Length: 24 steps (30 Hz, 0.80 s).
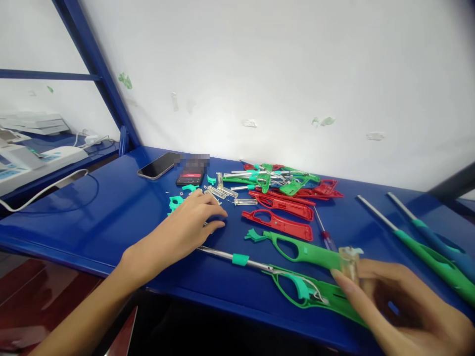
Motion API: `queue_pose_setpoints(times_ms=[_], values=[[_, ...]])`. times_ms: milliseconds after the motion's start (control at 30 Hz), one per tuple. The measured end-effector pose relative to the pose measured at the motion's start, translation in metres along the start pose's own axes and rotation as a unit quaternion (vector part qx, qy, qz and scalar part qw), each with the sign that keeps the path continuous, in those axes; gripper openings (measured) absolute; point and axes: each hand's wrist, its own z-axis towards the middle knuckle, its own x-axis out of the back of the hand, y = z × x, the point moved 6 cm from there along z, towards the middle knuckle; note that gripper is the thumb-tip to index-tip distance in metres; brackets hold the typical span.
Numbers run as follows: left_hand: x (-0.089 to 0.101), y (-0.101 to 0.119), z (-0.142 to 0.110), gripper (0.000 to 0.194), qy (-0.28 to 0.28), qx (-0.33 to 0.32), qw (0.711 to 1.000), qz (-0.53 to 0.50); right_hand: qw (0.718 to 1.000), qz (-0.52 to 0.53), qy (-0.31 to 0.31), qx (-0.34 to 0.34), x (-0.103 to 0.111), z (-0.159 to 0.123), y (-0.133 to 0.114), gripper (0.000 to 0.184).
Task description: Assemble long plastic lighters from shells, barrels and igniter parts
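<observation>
My left hand (193, 217) hovers at or rests on a scatter of small parts, palm down. Its thumb and forefinger are apart with nothing visible between them; the other fingertips are hidden. Around it lie teal trigger pieces (175, 202) and clear fuel tanks (245, 201). My right hand (397, 296) pinches a clear fuel tank (349, 264) with a pale top fitting. Below it lies an opened green lighter half (339, 301) with a metal tube, teal trigger and white wires. A matching green shell half (315, 254) lies just behind.
Red shell halves (285, 226) and a pile of lighter parts (274, 178) lie toward the wall. A screwdriver (326, 237) is right of them. Two assembled lighters (426, 254) lie at right. Two phones (159, 165) sit at back left. The blue table (92, 212) ends at a front edge.
</observation>
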Motion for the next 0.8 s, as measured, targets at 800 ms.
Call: queue_pose_setpoints(times_ms=[800], values=[[-0.012, 0.004, -0.005, 0.029, -0.041, -0.048, 0.996, 0.064, 0.998, 0.001, -0.02, -0.055, -0.007, 0.001, -0.009, 0.019]])
